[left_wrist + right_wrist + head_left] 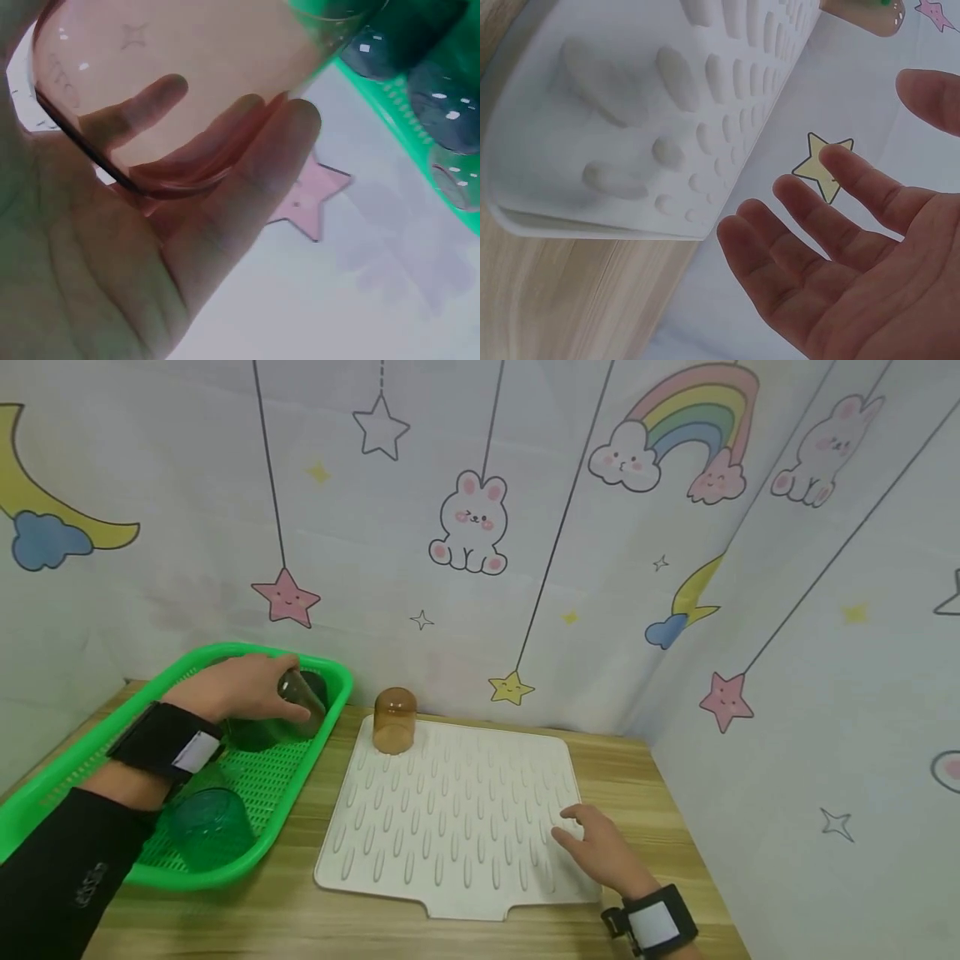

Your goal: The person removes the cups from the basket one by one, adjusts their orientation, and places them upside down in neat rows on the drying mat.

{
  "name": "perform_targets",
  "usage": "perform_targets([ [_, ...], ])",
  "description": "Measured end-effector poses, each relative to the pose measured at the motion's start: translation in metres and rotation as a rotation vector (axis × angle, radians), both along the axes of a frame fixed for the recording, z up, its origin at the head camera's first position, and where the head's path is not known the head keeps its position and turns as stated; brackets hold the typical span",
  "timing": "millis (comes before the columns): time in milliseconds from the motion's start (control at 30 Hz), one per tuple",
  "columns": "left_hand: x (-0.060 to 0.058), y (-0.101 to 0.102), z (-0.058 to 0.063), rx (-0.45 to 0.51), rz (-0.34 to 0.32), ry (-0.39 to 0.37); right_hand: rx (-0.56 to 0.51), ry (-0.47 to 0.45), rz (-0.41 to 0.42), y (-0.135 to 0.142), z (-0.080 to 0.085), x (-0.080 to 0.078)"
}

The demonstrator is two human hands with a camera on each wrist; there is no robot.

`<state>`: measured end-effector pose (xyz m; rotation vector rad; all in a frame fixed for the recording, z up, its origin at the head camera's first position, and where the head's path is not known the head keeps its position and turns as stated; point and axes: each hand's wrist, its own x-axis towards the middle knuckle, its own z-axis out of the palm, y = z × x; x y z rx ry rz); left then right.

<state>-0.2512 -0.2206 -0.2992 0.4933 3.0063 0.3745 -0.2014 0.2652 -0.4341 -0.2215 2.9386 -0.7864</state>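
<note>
My left hand (240, 689) holds a clear tinted glass (217, 52) over the far end of the green basket (187, 882). Its fingers and thumb wrap round the glass, which looks pinkish-amber in the left wrist view. Beneath that arm, a teal glass (210, 835) lies in the near part of the basket. Dark glasses (450, 109) show beside the green wall in the left wrist view. My right hand (603, 856) hovers by the right edge of the white ridged drying mat (465, 810), fingers loosely spread and holding nothing. An amber glass (394, 718) stands upside down on the mat's far left corner.
The wooden table (360, 931) carries the basket on the left and the mat in the middle. Behind and to the right hangs a white cloth (420, 668) printed with stars, rabbits and a rainbow. A short tab juts from the mat's near edge.
</note>
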Motion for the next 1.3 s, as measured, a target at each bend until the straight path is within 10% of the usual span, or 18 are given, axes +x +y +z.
perform_targets([
  [467,0.027,0.066,0.007,-0.017,-0.124,0.043,0.010,-0.007,0.036,-0.008,0.002,0.003],
  [1300,0.053,0.161,-0.065,0.158,-0.224,0.010,-0.074,0.011,0.346,-0.064,0.013,0.010],
])
